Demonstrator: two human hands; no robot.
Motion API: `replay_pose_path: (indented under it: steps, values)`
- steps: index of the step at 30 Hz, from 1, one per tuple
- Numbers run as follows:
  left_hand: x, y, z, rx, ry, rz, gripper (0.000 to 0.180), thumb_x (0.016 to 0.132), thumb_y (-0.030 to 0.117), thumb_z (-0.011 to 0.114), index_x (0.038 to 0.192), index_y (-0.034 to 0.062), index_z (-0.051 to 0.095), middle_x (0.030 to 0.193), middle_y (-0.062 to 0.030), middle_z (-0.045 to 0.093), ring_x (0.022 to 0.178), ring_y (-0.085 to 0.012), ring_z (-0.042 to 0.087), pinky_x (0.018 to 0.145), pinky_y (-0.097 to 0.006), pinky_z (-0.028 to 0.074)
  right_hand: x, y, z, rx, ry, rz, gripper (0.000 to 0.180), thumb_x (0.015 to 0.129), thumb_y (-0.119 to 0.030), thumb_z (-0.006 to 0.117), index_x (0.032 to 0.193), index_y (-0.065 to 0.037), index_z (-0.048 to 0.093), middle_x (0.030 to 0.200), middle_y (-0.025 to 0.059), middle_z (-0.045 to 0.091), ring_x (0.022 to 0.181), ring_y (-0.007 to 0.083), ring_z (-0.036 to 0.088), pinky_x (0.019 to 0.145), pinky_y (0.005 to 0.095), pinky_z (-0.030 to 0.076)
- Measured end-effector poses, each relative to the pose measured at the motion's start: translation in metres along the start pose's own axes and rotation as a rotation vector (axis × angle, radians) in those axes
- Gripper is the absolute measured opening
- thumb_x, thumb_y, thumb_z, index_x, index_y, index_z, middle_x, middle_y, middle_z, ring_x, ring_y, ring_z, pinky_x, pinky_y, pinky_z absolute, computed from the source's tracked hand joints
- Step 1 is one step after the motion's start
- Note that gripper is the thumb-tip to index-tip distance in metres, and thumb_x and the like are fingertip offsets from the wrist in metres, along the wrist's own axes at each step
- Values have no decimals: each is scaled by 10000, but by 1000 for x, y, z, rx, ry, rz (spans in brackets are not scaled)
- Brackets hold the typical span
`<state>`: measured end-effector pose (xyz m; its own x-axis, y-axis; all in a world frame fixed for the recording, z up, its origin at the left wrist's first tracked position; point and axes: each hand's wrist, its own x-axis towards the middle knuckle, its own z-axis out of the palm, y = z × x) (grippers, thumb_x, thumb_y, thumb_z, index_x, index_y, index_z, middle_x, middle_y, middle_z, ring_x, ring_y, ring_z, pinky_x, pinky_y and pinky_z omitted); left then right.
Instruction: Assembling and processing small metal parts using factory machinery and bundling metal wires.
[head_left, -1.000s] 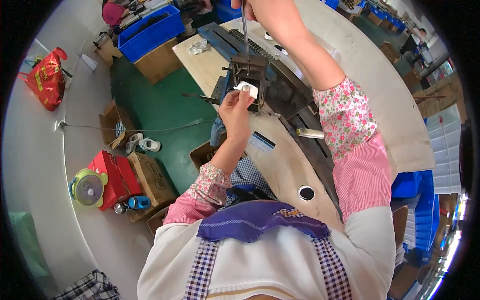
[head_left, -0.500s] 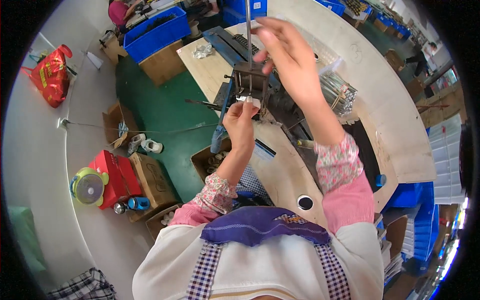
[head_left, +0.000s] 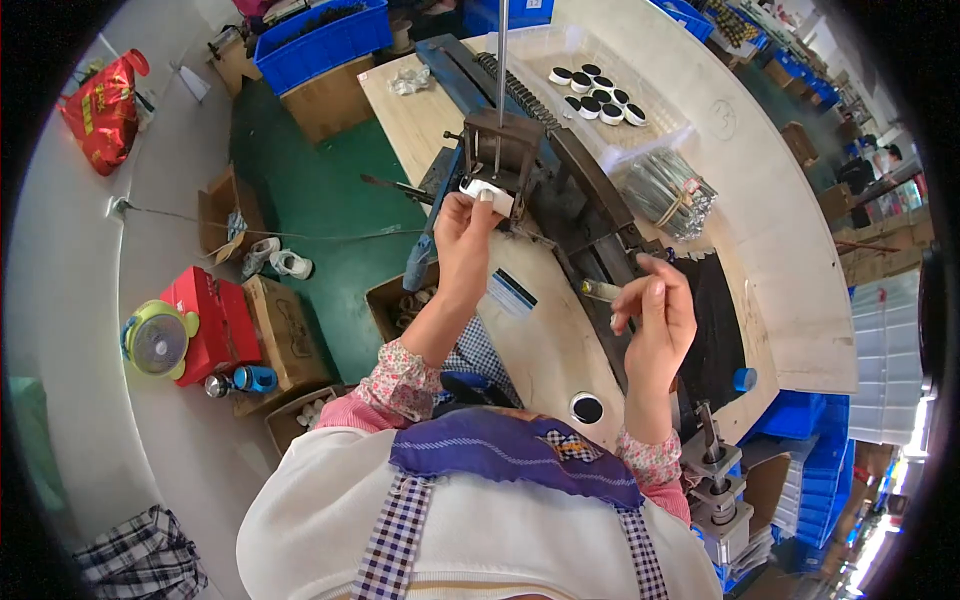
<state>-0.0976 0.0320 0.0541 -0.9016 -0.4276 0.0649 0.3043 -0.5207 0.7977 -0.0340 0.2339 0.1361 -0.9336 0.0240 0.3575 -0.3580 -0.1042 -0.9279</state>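
My left hand (head_left: 466, 240) pinches a small white piece (head_left: 486, 197) between thumb and fingers, at the front of a dark metal fixture (head_left: 505, 145). A thin upright metal rod (head_left: 502, 70) comes down into this fixture. My right hand (head_left: 658, 315) is over the machine's right part, fingers loosely bent and apart. Beside its fingertips is a short pale handle (head_left: 600, 290); contact between them cannot be made out. A white round piece with a black top (head_left: 587, 407) lies on the table near my body.
A clear plastic tray (head_left: 650, 148) holds several white, black-topped round pieces. Next to it lies a tied bundle of metal rods (head_left: 668, 192). A blue crate (head_left: 322, 40) stands at the far left, and a blue cap (head_left: 745, 379) sits at the table's right.
My right hand has come down from the upright rod toward the pale handle, uncovering the tray of round pieces. My left hand stays at the fixture with the white piece.
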Motion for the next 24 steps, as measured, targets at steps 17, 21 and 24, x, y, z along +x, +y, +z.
replay_pose_path:
  steps: [17, 21, 24]
  values:
    - [-31, 116, -55, 1198, -473, 445, 169, 799, -10, 603, 963, -13, 562, 877, -175, 572, 791, -364, 569, 672, -366, 464, -54, 37, 38, -328, -498, 142, 171, 917, -112, 546, 1037, -14, 618, 868, 131, 657, 800, 237, 657, 716, 311, 508]
    - [-67, 114, -113, 1298, -507, 8, 173, 776, -26, 616, 943, -32, 570, 884, -172, 576, 797, -330, 586, 674, -350, 466, -15, 66, 75, -319, -590, 102, 218, 914, -117, 558, 1083, 8, 616, 1042, 100, 644, 967, 191, 615, 833, 296, 487]
    - [-84, 81, -157, 1241, -401, -155, 204, 765, -24, 631, 961, -30, 573, 893, -180, 600, 781, -330, 604, 685, -354, 471, 29, 96, 104, -149, -565, 16, 260, 931, -131, 545, 1135, 19, 604, 1061, 98, 648, 986, 171, 609, 860, 287, 483]
